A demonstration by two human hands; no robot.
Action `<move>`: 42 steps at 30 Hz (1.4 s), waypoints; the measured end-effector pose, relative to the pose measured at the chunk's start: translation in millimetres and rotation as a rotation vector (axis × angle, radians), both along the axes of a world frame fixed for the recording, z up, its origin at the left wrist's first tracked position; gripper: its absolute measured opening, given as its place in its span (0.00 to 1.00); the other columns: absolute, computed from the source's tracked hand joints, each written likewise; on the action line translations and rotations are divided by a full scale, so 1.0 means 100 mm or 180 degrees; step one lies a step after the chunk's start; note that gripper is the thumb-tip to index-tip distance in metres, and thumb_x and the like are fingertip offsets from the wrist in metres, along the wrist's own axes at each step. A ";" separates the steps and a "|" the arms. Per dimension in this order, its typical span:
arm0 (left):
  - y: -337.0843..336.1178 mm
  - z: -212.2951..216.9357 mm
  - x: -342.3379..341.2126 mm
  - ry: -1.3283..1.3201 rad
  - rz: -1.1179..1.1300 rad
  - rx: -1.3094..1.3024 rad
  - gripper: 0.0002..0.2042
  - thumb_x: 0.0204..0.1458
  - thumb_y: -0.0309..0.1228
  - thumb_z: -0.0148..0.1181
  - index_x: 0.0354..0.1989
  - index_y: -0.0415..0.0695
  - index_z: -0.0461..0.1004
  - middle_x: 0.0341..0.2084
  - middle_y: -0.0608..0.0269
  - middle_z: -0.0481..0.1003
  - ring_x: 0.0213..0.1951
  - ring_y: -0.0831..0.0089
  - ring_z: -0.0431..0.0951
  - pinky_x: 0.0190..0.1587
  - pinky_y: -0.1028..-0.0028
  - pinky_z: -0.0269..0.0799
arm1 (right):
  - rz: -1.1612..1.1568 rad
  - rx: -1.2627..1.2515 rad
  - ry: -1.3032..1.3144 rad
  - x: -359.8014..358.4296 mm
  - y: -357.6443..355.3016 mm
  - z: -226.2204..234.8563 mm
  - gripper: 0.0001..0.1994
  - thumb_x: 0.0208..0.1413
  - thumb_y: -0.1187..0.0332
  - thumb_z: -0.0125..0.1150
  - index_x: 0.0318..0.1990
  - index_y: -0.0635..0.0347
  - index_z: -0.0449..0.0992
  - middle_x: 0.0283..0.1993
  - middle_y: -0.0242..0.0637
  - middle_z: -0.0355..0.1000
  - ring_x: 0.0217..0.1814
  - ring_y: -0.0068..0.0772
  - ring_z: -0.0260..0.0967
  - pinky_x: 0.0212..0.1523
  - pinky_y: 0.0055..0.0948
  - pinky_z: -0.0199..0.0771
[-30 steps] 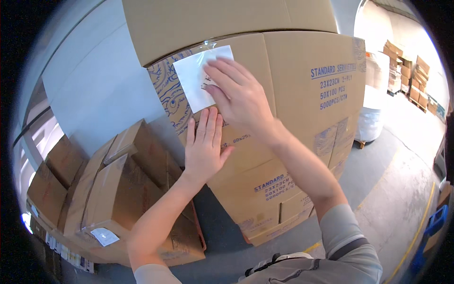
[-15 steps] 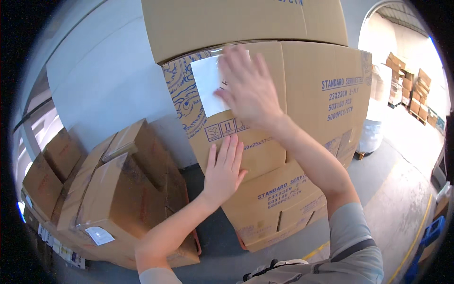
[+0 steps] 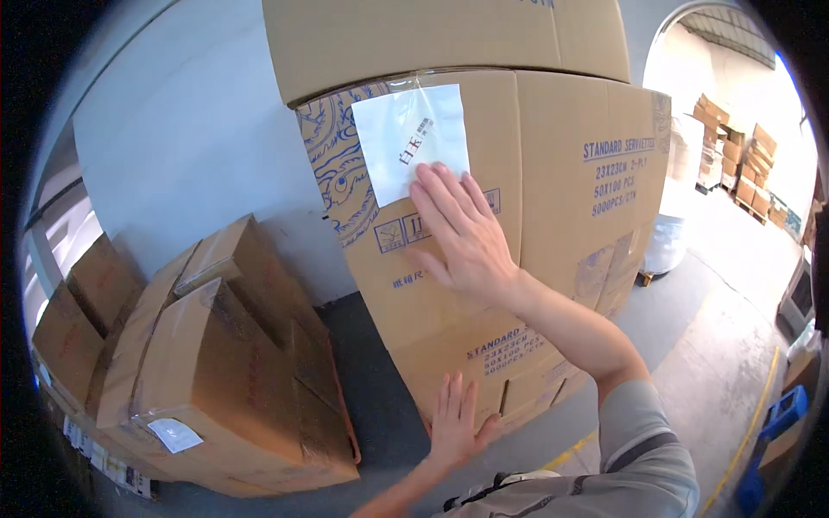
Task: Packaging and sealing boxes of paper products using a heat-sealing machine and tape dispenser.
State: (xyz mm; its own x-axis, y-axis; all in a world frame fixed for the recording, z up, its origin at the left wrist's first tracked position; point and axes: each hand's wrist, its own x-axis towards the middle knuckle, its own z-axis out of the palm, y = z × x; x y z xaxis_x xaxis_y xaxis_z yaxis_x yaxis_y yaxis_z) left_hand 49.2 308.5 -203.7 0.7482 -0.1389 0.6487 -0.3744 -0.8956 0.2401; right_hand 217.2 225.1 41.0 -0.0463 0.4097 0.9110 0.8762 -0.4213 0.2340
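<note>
A square white paper label [image 3: 389,129] with a small printed mark is stuck on the front of a large brown carton [image 3: 561,207] in a stack. My right hand [image 3: 466,224] lies flat, fingers stretched, over the label's lower right edge and the cardboard below it. Lower down, my left hand [image 3: 458,427] has its fingers spread before a lower carton [image 3: 527,380]; whether it touches the cardboard I cannot tell. Another carton [image 3: 449,39] rests on top of the labelled one. Blue print and blue line drawings cover parts of the labelled carton.
More brown cartons [image 3: 224,371] stand on the left by a pale wall [image 3: 173,129], one bearing a small white label [image 3: 175,435]. To the right runs a concrete floor [image 3: 691,345] with a yellow line. A blue crate [image 3: 781,423] sits at the right edge; stacked boxes [image 3: 751,173] show far back.
My right hand has slid down from the label's upper right part, uncovering its print. My left hand has dropped down and slightly right, away from the printed symbols.
</note>
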 end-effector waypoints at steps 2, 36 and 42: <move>-0.08 -0.16 -0.06 0.0164 -0.0074 -0.0304 0.33 0.55 0.45 0.63 0.62 0.32 0.64 0.64 0.34 0.58 0.65 0.33 0.58 0.65 0.41 0.55 | -0.0106 -0.0066 0.0009 0.05 0.13 -0.16 0.41 0.49 0.56 0.69 0.68 0.66 0.60 0.75 0.49 0.51 0.77 0.51 0.47 0.72 0.53 0.50; -0.81 -1.85 -0.79 0.1439 0.0422 -0.1418 0.32 0.54 0.47 0.65 0.58 0.31 0.69 0.59 0.31 0.66 0.63 0.32 0.61 0.64 0.45 0.59 | -0.0144 -0.0441 -0.0028 0.20 0.00 -0.71 0.44 0.48 0.51 0.69 0.68 0.68 0.59 0.76 0.53 0.48 0.78 0.56 0.43 0.73 0.58 0.44; -1.53 -1.88 -0.72 0.1367 0.0446 -0.1346 0.30 0.53 0.44 0.65 0.57 0.34 0.68 0.54 0.37 0.69 0.58 0.36 0.66 0.61 0.46 0.62 | 0.0125 -0.0289 -0.0015 0.12 -0.09 -0.12 0.37 0.51 0.58 0.68 0.65 0.68 0.62 0.71 0.50 0.56 0.75 0.52 0.50 0.72 0.51 0.49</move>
State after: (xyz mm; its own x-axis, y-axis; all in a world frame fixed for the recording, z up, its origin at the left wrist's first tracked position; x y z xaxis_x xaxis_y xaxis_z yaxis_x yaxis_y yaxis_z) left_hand -23.1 155.8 -391.8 0.9473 0.1829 0.2628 -0.0512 -0.7237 0.6883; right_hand 229.6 216.1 29.1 -0.0681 0.4885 0.8699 0.8904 -0.3635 0.2739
